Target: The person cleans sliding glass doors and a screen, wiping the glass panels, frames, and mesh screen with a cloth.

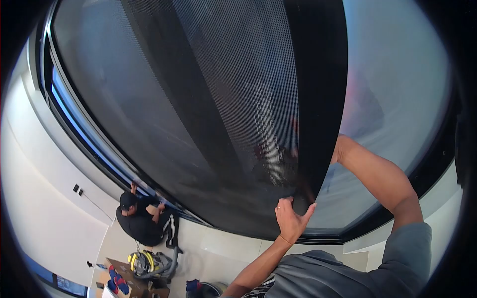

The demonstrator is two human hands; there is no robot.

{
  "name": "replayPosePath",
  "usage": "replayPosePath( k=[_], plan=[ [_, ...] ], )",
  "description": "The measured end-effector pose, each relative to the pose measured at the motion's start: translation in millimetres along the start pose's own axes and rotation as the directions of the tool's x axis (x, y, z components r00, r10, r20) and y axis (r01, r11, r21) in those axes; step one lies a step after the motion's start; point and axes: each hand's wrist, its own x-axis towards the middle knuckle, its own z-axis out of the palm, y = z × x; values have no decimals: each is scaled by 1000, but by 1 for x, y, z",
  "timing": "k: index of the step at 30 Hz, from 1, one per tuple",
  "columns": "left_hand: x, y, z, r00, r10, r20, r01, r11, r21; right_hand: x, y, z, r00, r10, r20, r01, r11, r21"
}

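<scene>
A large dark mesh screen [213, 99] with darker bands and a pale streaky patch fills the middle of the view, in front of a window pane [397, 89]. Low on the screen, the thumb and curled fingers of my left hand [291, 219] are on either side of a dark bulge of its material. My right hand [339, 150] reaches behind the screen's right edge; only its wrist side shows, and the fingers are hidden.
At lower left a person in black [141, 223] sits on the floor by the window's bottom frame, hands at the frame. Nearby are a yellow and grey vacuum cleaner [149, 263], a cardboard box [119, 268] and a bucket [211, 289]. A white wall [44, 164] curves along the left.
</scene>
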Motion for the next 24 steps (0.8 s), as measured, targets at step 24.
replayPosePath(
  k=[24],
  plan=[
    [-4,-4,1,1000,5,-20,-5,1000,-9,19,21,-27,945,325,41,-326,920,218]
  ],
)
